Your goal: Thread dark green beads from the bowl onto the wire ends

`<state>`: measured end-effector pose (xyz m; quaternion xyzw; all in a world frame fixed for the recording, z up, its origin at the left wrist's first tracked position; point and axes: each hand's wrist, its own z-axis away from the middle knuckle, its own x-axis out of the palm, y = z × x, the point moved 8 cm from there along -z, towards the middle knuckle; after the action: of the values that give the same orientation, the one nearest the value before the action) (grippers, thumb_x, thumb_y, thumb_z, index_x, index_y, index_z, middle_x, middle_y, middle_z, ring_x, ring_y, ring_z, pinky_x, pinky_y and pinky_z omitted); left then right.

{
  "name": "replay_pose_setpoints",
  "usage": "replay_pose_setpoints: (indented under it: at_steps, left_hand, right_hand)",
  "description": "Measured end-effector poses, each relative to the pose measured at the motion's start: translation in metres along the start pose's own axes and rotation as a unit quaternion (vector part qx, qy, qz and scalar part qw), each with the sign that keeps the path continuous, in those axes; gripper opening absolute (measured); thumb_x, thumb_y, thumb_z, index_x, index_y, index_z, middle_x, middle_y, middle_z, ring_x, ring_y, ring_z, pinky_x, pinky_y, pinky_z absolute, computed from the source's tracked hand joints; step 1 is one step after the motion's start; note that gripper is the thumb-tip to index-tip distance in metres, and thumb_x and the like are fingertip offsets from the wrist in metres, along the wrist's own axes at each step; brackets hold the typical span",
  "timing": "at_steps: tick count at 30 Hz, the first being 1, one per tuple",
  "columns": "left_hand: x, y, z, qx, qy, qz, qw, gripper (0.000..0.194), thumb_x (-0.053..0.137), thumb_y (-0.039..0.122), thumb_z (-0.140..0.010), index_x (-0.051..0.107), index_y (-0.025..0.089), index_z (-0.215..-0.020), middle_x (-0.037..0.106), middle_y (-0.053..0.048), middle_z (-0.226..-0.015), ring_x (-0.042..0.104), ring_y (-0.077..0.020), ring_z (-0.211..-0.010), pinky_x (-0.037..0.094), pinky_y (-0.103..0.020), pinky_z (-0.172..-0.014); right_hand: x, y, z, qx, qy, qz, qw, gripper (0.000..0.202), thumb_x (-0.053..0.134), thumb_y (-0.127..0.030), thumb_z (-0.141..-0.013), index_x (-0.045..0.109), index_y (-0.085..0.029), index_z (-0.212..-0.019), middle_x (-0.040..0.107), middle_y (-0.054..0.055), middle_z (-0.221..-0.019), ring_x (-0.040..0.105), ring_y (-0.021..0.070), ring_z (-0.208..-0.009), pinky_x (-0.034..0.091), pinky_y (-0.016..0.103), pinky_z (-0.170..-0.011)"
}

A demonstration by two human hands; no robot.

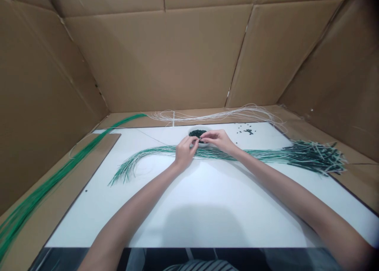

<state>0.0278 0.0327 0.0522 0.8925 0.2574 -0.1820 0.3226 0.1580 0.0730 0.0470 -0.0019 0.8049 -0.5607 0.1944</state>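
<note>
A white bowl [204,144] full of small dark green pieces [196,133] stands near the back middle of the white board. My left hand [185,150] is at its front left edge, thumb and fingers pinched together. From the right, my right hand [217,140] meets it over the bowl, its fingertips also pinched. What lies between the fingertips is too small to make out. Behind and under my wrists runs a bundle of green and white strands [160,150], with dark green tips [318,156] massed at its right end.
A long green strand bundle [74,156] lies along the left side. White strands [213,116] stretch behind the board [189,207]. Loose dark pieces [248,132] are scattered right of the bowl. Cardboard walls [160,61] enclose the back and sides.
</note>
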Motion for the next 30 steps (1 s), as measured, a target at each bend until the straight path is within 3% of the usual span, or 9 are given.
replay_pose_setpoints:
  at_steps: [10,17,20,23,26,30]
  left_hand:
    - [0.0,0.001,0.0,0.001,-0.005,-0.005,1.0,0.015,0.045,0.026,-0.085,0.058,0.019,-0.086,0.058,0.0,-0.073,0.052,-0.0099,-0.067,0.039,-0.02,-0.063]
    - [0.003,0.0,0.001,0.005,-0.018,0.002,1.0,0.016,0.045,0.026,-0.085,0.06,0.019,-0.086,0.06,-0.001,-0.076,0.053,-0.0104,-0.069,0.04,-0.021,-0.065]
    - [0.003,-0.002,0.0,-0.007,-0.018,0.005,1.0,0.017,0.045,0.026,-0.085,0.06,0.018,-0.087,0.06,-0.002,-0.077,0.053,-0.0107,-0.07,0.04,-0.021,-0.066]
    - [0.001,-0.004,0.0,-0.03,-0.011,0.006,0.999,0.017,0.045,0.025,-0.085,0.059,0.018,-0.092,0.059,-0.002,-0.077,0.053,-0.0106,-0.069,0.041,-0.021,-0.066]
    - [0.0,-0.005,-0.001,-0.039,-0.016,0.005,0.999,0.02,0.046,0.021,-0.084,0.058,0.019,-0.099,0.058,-0.001,-0.077,0.053,-0.0106,-0.069,0.041,-0.021,-0.067]
    - [0.0,-0.006,-0.001,-0.046,-0.018,0.001,0.999,0.02,0.045,0.018,-0.083,0.06,0.021,-0.097,0.057,-0.001,-0.079,0.054,-0.011,-0.073,0.041,-0.021,-0.07]
  right_hand:
    - [-0.001,-0.004,0.001,0.006,0.005,-0.013,1.0,0.03,0.067,-0.038,-0.062,0.068,-0.014,-0.08,0.069,0.006,-0.076,0.063,0.0183,-0.068,0.05,0.032,-0.069]
    - [0.001,-0.006,0.001,-0.014,0.011,0.034,0.999,0.029,0.066,-0.04,-0.063,0.067,-0.014,-0.076,0.068,0.006,-0.075,0.061,0.0174,-0.067,0.049,0.03,-0.067]
    - [0.003,-0.008,0.0,-0.018,-0.015,0.061,0.998,0.029,0.064,-0.038,-0.065,0.067,-0.013,-0.078,0.067,0.006,-0.074,0.06,0.0161,-0.065,0.048,0.028,-0.063]
    - [0.0,-0.011,-0.006,-0.032,-0.044,0.111,0.992,0.029,0.057,-0.032,-0.071,0.067,-0.014,-0.091,0.068,0.006,-0.085,0.061,0.0164,-0.071,0.048,0.027,-0.065]
    - [-0.004,-0.011,-0.018,-0.049,-0.059,0.22,0.973,0.027,0.054,-0.022,-0.071,0.067,-0.017,-0.094,0.068,0.005,-0.085,0.061,0.0166,-0.071,0.046,0.028,-0.067]
    - [0.011,-0.002,-0.032,-0.055,-0.152,0.351,0.922,0.016,0.062,-0.017,-0.062,0.072,-0.021,-0.074,0.068,0.001,-0.066,0.059,0.0161,-0.059,0.042,0.025,-0.058]
